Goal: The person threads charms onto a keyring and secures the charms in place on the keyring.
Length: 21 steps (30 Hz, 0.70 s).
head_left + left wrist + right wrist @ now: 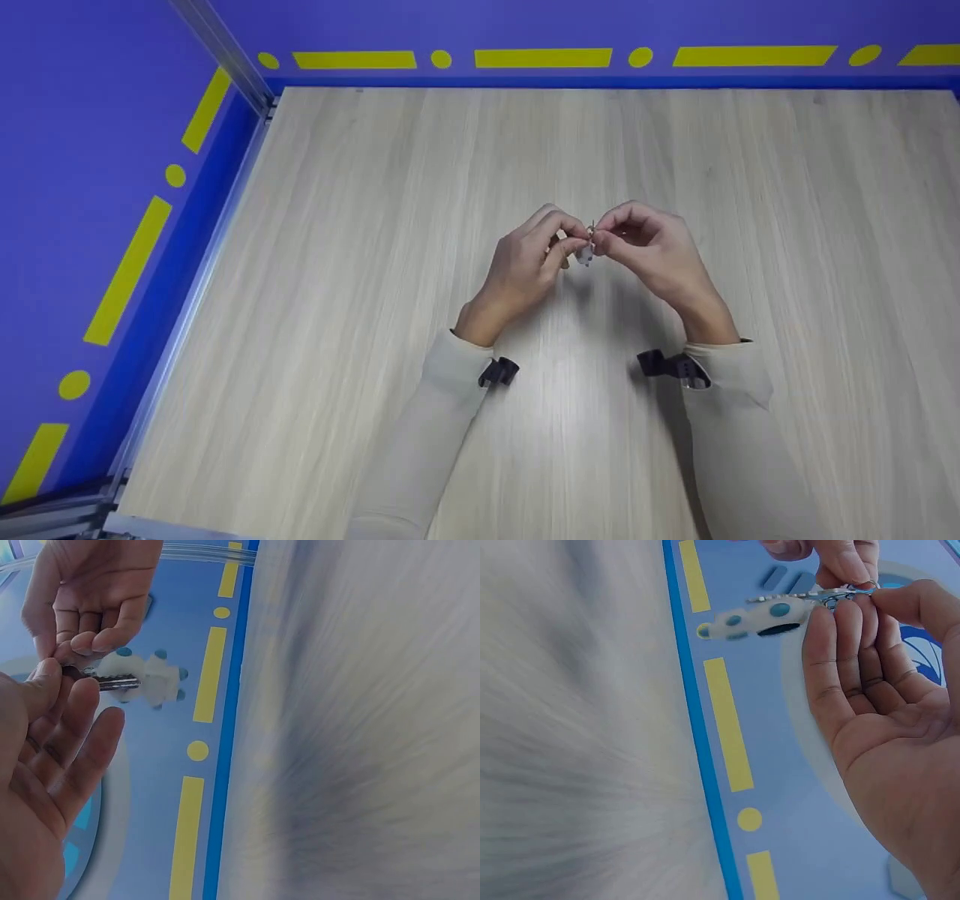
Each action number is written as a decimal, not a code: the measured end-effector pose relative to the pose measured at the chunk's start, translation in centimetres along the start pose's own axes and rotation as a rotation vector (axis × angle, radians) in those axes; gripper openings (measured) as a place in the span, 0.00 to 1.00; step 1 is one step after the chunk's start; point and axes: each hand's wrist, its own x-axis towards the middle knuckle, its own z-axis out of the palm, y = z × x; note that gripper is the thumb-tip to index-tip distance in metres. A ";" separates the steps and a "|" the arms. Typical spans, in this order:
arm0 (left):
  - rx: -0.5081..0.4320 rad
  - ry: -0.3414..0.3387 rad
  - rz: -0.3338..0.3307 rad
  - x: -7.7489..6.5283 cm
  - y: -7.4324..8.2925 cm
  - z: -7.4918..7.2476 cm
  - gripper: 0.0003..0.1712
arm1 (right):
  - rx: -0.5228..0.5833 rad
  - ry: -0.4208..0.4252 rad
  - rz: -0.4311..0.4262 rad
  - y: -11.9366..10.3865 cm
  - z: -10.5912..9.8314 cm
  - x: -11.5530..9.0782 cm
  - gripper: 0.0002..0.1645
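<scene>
Both hands meet fingertip to fingertip above the table in the head view. The left hand (521, 259) pinches a small metal key ring (871, 586) between thumb and index finger. From the other side, the right hand (664, 251) pinches the same ring with its thumb and fingertips. A silver key (120, 682) sticks out from the ring, its toothed blade showing in both wrist views. Beside it hangs a small white figure charm with blue spots (761, 619). Fingertips hide much of the ring and the key's head.
A light wood-grain table (337, 300) lies beneath the hands. Blue panels with yellow dashes and dots (544, 58) stand along its back and left edges, with a metal frame post (225, 52) at the back left corner.
</scene>
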 end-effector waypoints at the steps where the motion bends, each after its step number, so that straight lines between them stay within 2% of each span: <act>1: 0.006 -0.005 -0.007 0.0 0.0 0.0 0.08 | -0.009 -0.004 -0.003 0.0 0.0 0.0 0.03; 8: 0.056 -0.048 -0.066 0.0 0.1 0.0 0.09 | -0.074 -0.026 -0.032 -0.1 -0.1 0.0 0.02; 12: 0.043 -0.073 -0.103 0.1 0.2 -0.1 0.09 | -0.085 -0.028 -0.014 0.0 -0.1 0.1 0.02; 17: -0.010 -0.066 -0.075 0.1 0.1 -0.1 0.08 | 0.031 -0.007 0.086 0.1 -0.2 0.1 0.01; 21: -0.009 -0.043 -0.036 0.1 -0.1 0.0 0.07 | 0.117 -0.006 0.130 0.2 -0.3 0.1 0.05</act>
